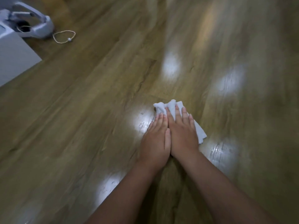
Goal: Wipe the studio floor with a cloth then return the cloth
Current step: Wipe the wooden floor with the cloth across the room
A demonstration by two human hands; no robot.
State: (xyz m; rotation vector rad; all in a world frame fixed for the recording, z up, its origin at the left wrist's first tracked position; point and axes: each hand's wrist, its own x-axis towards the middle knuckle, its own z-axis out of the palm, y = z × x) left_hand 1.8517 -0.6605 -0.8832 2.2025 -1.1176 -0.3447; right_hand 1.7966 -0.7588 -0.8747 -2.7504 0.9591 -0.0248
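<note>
Pressing flat, the fingers (178,113) of the right hand (182,133) lie stretched and slightly spread on top of the white cloth (171,107), pinning it to the wooden floor (97,110) rather than gripping it. The left hand (155,141) sits right alongside, touching the right, its fingers straight and close together, their tips on the cloth's near-left edge and the palm on bare floor. Crumpled cloth shows beyond the fingertips and out to the right of the right hand. Both bare forearms reach in from the bottom edge. Bright light patches shine on the boards around the hands. Well apart, far upper left, a loop of cord (64,36) lies beside a grey-white object (32,25), too blurred to identify.
</note>
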